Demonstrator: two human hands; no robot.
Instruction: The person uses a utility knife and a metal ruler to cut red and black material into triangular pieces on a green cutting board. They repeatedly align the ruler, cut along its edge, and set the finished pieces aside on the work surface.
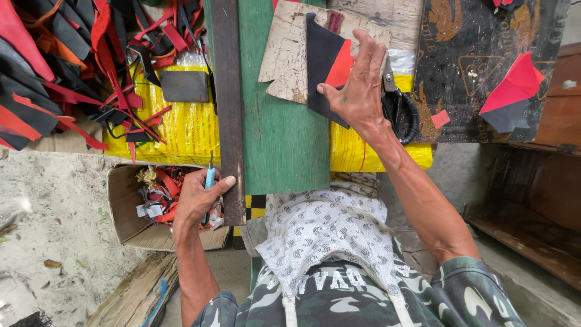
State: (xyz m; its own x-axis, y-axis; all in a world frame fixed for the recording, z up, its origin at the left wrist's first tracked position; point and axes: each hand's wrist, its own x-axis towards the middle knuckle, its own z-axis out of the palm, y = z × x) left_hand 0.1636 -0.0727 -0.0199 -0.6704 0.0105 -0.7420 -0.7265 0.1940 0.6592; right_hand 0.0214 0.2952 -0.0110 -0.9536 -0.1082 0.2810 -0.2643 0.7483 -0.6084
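R hand (362,91) is pressing flat, ungripped, on 1 black-red piece (327,63) atop green board (281,121); L hand (196,200) is clenching 1 blue-handled tool (209,179) at board's left edge.

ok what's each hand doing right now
Left hand: closed around a blue-handled tool, by the metal bar.
Right hand: fingers spread, pressing on black and red material.

Person is wearing a camouflage shirt in green, grey and white, sleeves ending well above the bare left hand (196,200) and right hand (360,91); patterned white cloth hanging at chest.
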